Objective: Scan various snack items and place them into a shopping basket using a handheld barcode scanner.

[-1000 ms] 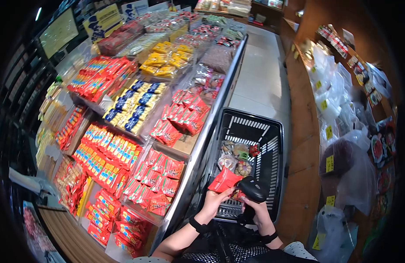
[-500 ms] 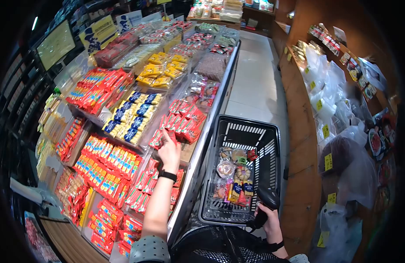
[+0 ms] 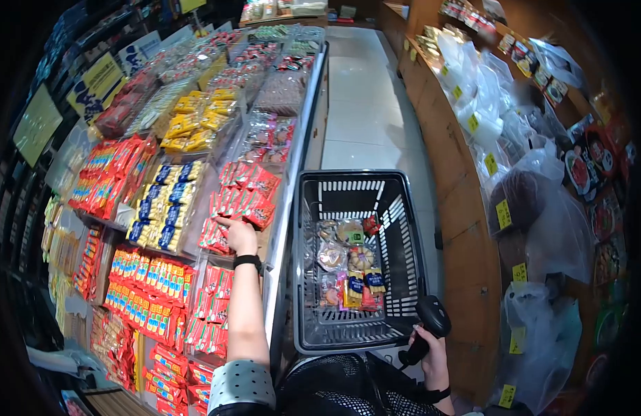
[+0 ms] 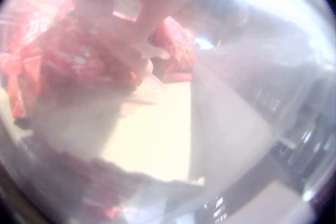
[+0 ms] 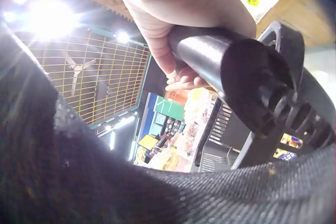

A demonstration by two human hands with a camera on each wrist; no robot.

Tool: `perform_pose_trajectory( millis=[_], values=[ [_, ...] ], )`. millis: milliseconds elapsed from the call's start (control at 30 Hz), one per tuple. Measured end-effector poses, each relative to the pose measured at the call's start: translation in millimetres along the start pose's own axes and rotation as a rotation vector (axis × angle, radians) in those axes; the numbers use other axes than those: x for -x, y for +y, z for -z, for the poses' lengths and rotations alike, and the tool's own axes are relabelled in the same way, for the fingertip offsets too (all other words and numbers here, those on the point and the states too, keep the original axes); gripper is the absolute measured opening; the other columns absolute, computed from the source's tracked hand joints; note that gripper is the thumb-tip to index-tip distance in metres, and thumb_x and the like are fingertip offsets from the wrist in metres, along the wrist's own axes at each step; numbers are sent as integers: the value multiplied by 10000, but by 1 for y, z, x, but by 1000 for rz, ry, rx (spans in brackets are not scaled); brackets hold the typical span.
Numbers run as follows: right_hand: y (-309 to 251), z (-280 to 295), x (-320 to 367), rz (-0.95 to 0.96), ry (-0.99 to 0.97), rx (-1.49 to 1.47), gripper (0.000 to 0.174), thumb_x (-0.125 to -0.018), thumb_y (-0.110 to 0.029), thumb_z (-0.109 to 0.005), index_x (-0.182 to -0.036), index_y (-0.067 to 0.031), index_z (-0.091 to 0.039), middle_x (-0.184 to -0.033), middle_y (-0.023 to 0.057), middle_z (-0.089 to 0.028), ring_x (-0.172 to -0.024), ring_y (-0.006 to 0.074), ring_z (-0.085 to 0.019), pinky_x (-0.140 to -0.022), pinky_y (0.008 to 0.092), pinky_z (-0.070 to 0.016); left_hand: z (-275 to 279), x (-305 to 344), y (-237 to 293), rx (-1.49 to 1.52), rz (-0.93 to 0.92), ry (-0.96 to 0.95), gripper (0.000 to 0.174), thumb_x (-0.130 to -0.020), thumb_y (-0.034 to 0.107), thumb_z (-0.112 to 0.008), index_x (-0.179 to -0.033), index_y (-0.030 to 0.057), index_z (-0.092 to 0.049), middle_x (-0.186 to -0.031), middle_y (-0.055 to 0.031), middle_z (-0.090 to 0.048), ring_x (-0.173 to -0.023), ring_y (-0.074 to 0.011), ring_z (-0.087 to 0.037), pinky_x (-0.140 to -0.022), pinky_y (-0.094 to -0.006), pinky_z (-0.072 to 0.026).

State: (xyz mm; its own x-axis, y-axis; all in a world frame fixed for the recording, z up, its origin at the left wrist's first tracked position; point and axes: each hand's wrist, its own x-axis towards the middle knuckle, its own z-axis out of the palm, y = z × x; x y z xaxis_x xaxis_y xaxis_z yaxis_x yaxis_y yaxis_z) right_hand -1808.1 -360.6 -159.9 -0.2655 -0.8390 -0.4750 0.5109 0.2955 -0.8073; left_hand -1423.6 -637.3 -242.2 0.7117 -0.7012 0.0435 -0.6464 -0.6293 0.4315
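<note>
The left hand (image 3: 241, 238) is held low over red packets (image 3: 246, 195) in a bin (image 3: 264, 240) of the display counter (image 3: 286, 222); one finger is stretched out, but whether a packet is gripped cannot be told, as the left wrist view is blurred. A black scanner (image 3: 433, 314) is gripped by its handle in the right hand (image 3: 433, 355). Wrapped snacks (image 3: 362, 259) are held in a black basket (image 3: 300, 305) beside the counter.

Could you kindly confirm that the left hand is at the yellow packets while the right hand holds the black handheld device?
Not yellow: the head view shows the left hand at the red packets. The right hand does hold the black handheld device.
</note>
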Motion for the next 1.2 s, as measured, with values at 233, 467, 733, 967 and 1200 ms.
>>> perform_pose_trajectory(
  millis=[233,467,733,967,1200],
  values=[
    [7,13,-35,-93,-37,0,166,-772,-47,-617,-912,7,-545,-757,72,-566,-630,155,-559,-598,270,-471,76,118,88,306,-373,107,612,-837,242,-534,-1336,51,-235,-775,-93,-647,-607,-284,-614,-571,-398,-470],
    [5,12,-51,-80,-109,224,195,-759,-19,-660,-940,18,-597,-835,74,-624,-672,110,-599,-624,238,-482,-34,263,112,44,-1144,-758,333,-755,188,-586,-1053,45,-551,-1004,-142,-597,-809,-275,-619,-649,-388,-492],
    [9,28,-62,-87,-104,254,266,-743,-61,-694,-978,16,-597,-921,39,-635,-837,97,-578,-744,242,-463,-183,325,48,-615,-1261,-595,331,-842,207,-458,-1151,88,-469,-1191,-154,-470,-1129,-323,-425,-869,-427,-344],
    [8,33,-65,-109,-60,120,248,-760,-12,-661,-990,22,-575,-862,57,-626,-719,102,-591,-675,245,-479,-189,311,64,-695,-1263,-569,714,-776,262,-563,-1383,117,-216,-1204,-197,-434,-1107,-305,-411,-849,-369,-340],
    [3,25,-67,-115,-24,51,236,-773,-11,-639,-995,26,-567,-823,73,-627,-683,120,-592,-637,244,-480,-194,282,68,-517,-1249,-714,1043,-591,342,-746,-1400,83,-140,-924,-133,-561,-935,-249,-505,-794,-324,-379]
  ],
)
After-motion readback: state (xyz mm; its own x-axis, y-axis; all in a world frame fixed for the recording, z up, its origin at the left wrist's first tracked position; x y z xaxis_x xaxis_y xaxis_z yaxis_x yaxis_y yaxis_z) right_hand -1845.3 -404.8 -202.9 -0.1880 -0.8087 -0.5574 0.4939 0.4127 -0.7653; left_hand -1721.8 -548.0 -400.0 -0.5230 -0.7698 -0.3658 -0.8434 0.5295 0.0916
